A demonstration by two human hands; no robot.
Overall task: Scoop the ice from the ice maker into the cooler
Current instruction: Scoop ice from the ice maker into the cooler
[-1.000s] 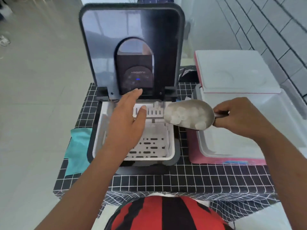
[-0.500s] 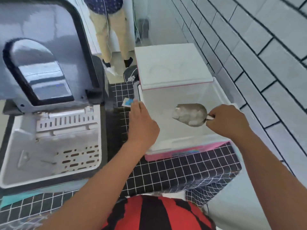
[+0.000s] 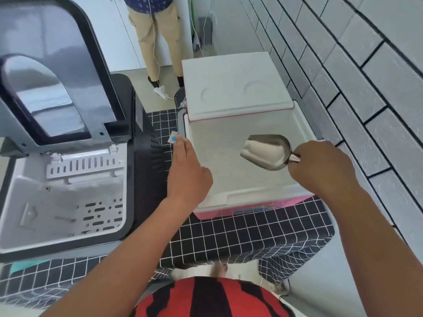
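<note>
My right hand grips the handle of a metal scoop held over the open white and pink cooler. The scoop's bowl looks bare of ice and points left. My left hand lies flat on the cooler's left rim, fingers together and holding nothing. The cooler's white lid stands raised at the back. At the left is the ice maker with its dark lid up; its white perforated basket shows no ice. Ice inside the cooler is hard to make out against the white walls.
Both machines stand on a table with a black checked cloth. A white brick wall runs close along the right. A person's legs stand on the floor behind the table. A teal cloth peeks out at the front left.
The scoop, full of ice over the ice maker a second ago, has moved right over the cooler and now looks bare. My left hand went from the ice basket to the cooler's rim.
</note>
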